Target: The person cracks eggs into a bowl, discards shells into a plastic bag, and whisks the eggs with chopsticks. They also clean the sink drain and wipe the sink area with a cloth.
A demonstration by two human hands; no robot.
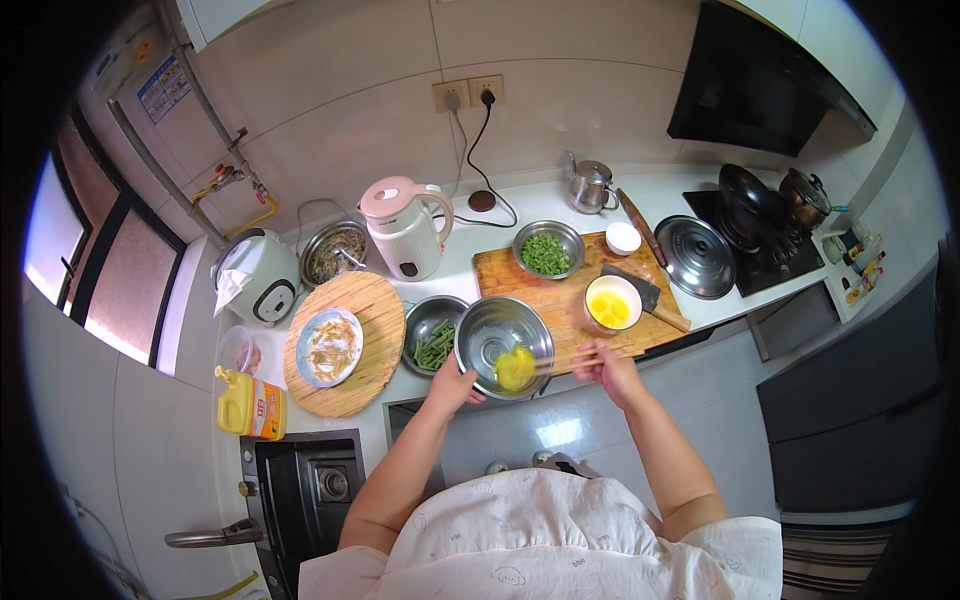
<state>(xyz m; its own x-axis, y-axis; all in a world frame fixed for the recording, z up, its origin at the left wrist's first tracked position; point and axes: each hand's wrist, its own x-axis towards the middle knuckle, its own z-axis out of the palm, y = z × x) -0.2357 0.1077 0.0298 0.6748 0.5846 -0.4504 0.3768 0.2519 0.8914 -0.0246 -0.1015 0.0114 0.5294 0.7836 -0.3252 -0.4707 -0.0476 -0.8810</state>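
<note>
My left hand [456, 388] grips the near left rim of a steel mixing bowl [487, 335], which is tilted toward me at the counter's front edge. Inside its lower right side lies a yellow mass [515, 368] that looks like egg. My right hand [612, 373] is closed on a pair of wooden chopsticks [565, 363], their tips in the yellow mass. Just beyond that hand, a white bowl [612, 304] with raw egg yolks stands on the wooden cutting board [500, 268]. A cleaver [640, 292] lies beside it. Chopped greens fill a steel bowl [575, 262] farther back.
Left of the mixing bowl are a bowl of green beans [434, 345], a round wooden board [384, 330] with a plate [318, 375], and a pink-lidded kettle [408, 235]. The sink [300, 440] lies near left. A pot lid [697, 258] and stove [790, 262] are at right.
</note>
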